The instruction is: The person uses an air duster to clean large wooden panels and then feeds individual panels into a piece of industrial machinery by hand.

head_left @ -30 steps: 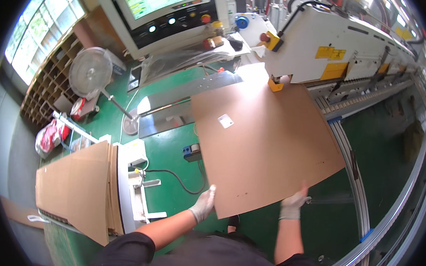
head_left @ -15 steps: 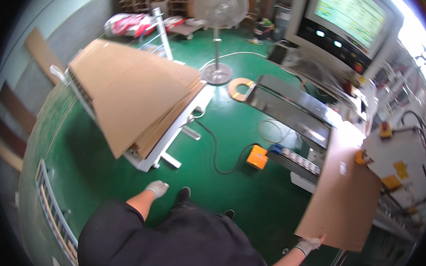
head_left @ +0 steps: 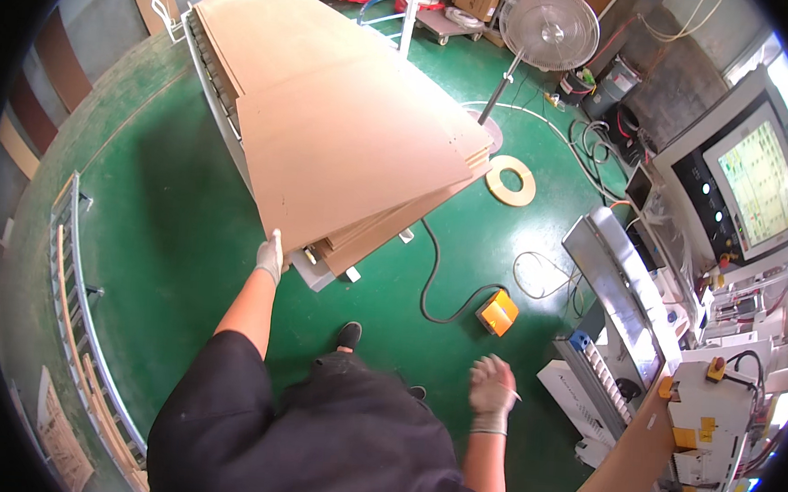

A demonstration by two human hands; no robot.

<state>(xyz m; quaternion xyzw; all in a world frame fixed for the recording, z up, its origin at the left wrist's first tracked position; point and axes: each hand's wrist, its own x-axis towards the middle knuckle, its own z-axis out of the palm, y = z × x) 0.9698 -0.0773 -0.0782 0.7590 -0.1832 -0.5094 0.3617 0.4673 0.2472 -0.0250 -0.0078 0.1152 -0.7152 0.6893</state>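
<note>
- The gloved left hand point(head_left: 270, 256) has reached the near corner of the top cardboard sheet point(head_left: 355, 144), apparently pinching it, thumb uppermost
- The right hand point(head_left: 491, 385) has left the machine-side sheet point(head_left: 629, 459) and hangs over the green floor point(head_left: 406, 350), fingers loosely curled; whether it holds anything, I cannot tell
- The top cardboard sheet lies on a stack, far left; the machine-side sheet is near right
- Attention seems to have shifted from machine to stack

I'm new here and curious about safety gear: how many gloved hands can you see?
2: the left hand holds the near corner of the top cardboard sheet; the right hand is above the green floor, apart from any cardboard.
</note>
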